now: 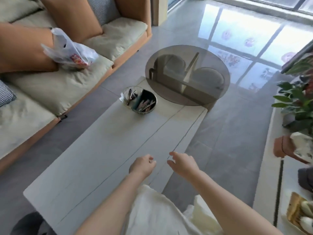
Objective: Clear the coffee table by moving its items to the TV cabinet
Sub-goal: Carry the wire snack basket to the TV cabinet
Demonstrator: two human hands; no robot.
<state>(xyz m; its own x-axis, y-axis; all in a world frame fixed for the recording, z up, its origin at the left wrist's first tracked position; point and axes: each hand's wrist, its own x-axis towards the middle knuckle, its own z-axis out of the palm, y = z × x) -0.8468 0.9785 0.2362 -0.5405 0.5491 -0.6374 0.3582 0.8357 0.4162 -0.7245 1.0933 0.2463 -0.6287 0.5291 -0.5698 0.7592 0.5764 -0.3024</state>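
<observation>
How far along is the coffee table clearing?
Mostly done, it seems: the coffee table carries only a round bowl of small items at its far end. Nothing is in hand; the left hand and right hand hover empty over the near end. Left: carry the bowl to the cabinet on the right.

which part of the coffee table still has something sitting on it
The pale rectangular top: a round bowl of small items sits near its far end. The round smoked-glass top is bare.
</observation>
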